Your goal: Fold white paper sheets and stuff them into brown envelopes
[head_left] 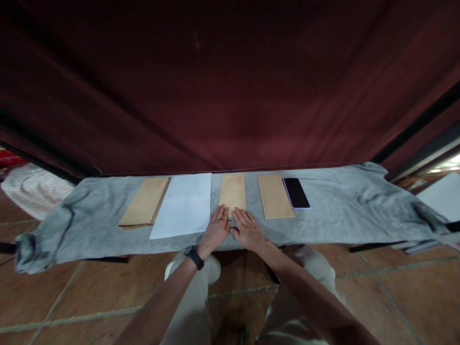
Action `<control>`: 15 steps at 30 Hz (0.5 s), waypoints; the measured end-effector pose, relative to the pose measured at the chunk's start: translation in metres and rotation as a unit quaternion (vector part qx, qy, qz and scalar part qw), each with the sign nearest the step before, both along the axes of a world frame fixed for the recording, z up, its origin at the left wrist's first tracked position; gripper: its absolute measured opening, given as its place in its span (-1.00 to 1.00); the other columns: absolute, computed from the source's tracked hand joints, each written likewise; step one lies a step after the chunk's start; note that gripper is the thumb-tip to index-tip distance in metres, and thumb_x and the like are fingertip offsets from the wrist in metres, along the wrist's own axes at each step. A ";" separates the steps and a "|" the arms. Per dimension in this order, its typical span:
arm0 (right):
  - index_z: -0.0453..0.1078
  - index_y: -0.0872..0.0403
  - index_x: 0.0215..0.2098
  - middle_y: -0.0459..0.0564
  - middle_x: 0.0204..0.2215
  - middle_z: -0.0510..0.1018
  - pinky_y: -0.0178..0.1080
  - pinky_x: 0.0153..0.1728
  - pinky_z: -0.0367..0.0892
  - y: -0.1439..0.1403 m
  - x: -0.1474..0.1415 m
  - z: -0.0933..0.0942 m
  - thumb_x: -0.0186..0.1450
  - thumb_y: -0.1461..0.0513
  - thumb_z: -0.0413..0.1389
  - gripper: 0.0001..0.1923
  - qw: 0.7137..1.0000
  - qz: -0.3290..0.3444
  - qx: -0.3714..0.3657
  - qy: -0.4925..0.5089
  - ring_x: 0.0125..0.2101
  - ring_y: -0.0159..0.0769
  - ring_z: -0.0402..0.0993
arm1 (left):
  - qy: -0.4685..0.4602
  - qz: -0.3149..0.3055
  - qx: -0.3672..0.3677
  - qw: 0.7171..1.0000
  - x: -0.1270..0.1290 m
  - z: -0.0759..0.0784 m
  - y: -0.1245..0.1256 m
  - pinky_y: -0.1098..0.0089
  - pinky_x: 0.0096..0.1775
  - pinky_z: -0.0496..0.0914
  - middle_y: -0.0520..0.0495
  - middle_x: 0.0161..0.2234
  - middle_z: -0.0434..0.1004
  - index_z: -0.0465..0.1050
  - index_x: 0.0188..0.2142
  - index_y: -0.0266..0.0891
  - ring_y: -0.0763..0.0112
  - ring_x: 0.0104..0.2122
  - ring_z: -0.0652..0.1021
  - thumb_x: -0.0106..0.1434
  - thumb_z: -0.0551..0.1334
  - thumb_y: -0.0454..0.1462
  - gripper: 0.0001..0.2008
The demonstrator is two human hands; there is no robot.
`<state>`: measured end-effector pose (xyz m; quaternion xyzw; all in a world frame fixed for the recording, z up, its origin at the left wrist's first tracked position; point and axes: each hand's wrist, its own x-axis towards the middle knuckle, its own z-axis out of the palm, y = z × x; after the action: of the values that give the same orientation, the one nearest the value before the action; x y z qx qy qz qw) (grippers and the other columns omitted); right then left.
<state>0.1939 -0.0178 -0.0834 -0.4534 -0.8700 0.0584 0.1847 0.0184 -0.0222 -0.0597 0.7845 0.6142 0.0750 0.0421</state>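
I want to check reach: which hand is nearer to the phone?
The right hand. It lies flat on the grey cloth at the near end of the middle envelope, with the phone to its right and farther back. The left hand lies beside it, farther from the phone.

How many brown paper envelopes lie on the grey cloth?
3 spots: a left brown envelope stack beside the white paper sheet, possibly hiding more; a middle brown envelope under both hands' fingertips; a right brown envelope beside the black phone.
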 end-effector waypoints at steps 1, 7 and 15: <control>0.12 0.18 0.43 0.16 0.42 0.14 -0.01 0.42 -0.02 -0.001 0.002 0.001 0.46 0.06 0.04 -0.34 1.000 -0.003 -0.004 -0.006 0.41 -0.13 0.09 | 0.001 -0.003 0.005 1.000 0.001 -0.001 -0.006 -0.01 0.32 0.22 -0.40 0.40 0.12 0.14 0.37 -0.43 0.07 0.42 0.14 0.44 -0.03 -0.27 -0.44; 0.11 0.21 0.43 0.10 0.43 0.10 0.00 0.42 -0.04 -0.006 0.013 0.008 0.49 0.13 -0.06 -0.39 0.999 -0.007 -0.022 -0.025 0.42 -0.14 0.05 | 0.005 -0.022 0.003 1.000 0.006 0.007 -0.032 0.04 0.34 0.21 -0.30 0.40 0.17 0.15 0.38 -0.38 0.14 0.42 0.15 0.46 -0.09 -0.27 -0.46; 0.12 0.25 0.42 0.13 0.41 0.13 0.04 0.42 -0.08 -0.013 0.027 0.020 0.46 0.22 -0.11 -0.41 0.998 -0.030 -0.028 -0.040 0.40 -0.08 0.11 | 0.015 0.027 0.021 0.999 0.009 0.017 -0.037 0.10 0.35 0.17 -0.35 0.37 0.21 0.21 0.34 -0.45 0.13 0.39 0.22 0.50 -0.11 -0.15 -0.43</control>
<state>0.2208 -0.0305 -0.0638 -0.4863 -0.8607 0.0587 0.1387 0.0278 -0.0595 -0.0426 0.7696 0.6337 0.0774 0.0148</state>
